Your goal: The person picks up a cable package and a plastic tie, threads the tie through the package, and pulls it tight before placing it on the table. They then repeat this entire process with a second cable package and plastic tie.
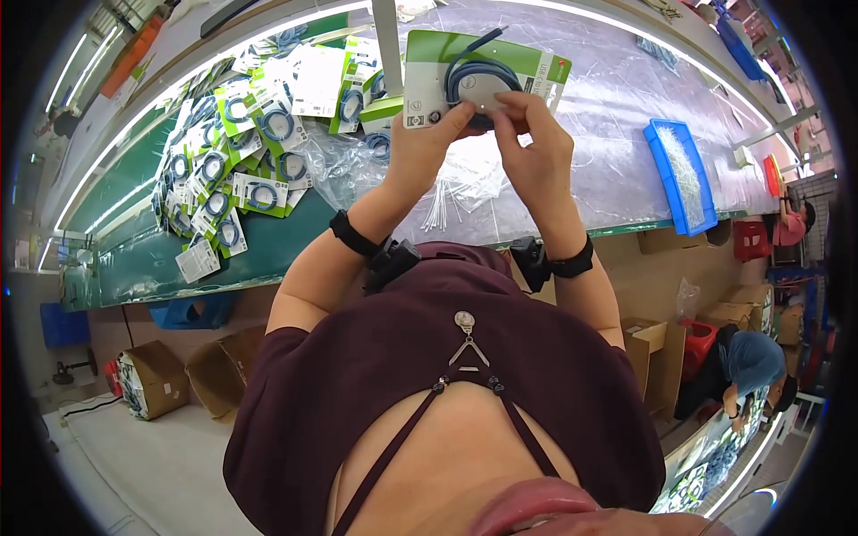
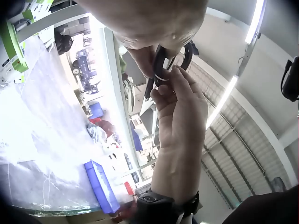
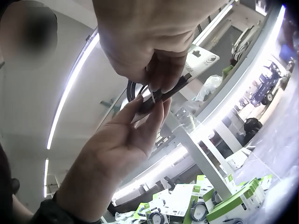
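Observation:
A green and white card (image 1: 424,67) printed "USB-C" is held up over the table, with a coiled dark blue cable (image 1: 483,70) against its front. My left hand (image 1: 420,152) grips the cable and card at the lower edge, thumb on the coil. From the other side my right hand (image 1: 541,143) has its thumb and fingers pinched together at the coil's bottom. A thin white tie (image 3: 152,96) loops round the cable bundle between both hands' fingertips in the right wrist view. In the left wrist view the same tie (image 2: 162,78) shows at the right fingertips.
Carded cables (image 1: 214,170) lie heaped on the left of the table. Below the hands are loose white ties (image 1: 442,205) and clear plastic (image 1: 335,161). A blue tray (image 1: 684,179) of white strips stands right. Another person (image 1: 751,366) works at lower right; cardboard boxes (image 1: 154,380) sit beneath.

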The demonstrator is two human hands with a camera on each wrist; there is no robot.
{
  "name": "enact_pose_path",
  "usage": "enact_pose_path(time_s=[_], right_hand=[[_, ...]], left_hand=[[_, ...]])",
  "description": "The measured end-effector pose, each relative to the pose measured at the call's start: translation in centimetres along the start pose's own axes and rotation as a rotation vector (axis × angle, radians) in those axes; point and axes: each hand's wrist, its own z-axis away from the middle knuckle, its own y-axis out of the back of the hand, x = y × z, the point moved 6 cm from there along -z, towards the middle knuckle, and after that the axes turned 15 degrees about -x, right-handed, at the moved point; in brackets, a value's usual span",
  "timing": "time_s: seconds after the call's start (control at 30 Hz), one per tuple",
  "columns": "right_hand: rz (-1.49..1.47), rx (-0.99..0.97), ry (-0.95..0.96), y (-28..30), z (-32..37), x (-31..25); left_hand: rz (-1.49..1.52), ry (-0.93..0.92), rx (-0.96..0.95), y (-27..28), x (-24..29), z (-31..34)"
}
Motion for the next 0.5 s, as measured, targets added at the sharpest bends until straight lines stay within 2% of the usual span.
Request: enact_pose_path(time_s=[0.03, 0.13, 0.2, 0.43, 0.5], right_hand=[[-0.103, 0.013, -0.052, 0.0, 0.1, 0.5], [-0.047, 0.024, -0.007, -0.1, 0.3, 0.6], [-0.023, 0.033, 0.017, -0.2, 0.1, 0.6], [0.408, -0.001, 0.106, 0.2, 0.4, -1.8], [0.407, -0.012, 0.106, 0.3, 0.5, -2.0]], left_hand=[[0.0, 0.004, -0.001, 0.1, -0.2, -0.1], [0.179, 0.02, -0.009, 0.6, -1.0, -0.4], [0.192, 0.01, -0.01, 0.7, -1.2, -0.6], [0.233, 0.002, -0.01, 0.7, -1.9, -0.3], [0.157, -0.023, 0.006, 0.7, -1.4, -0.3]])
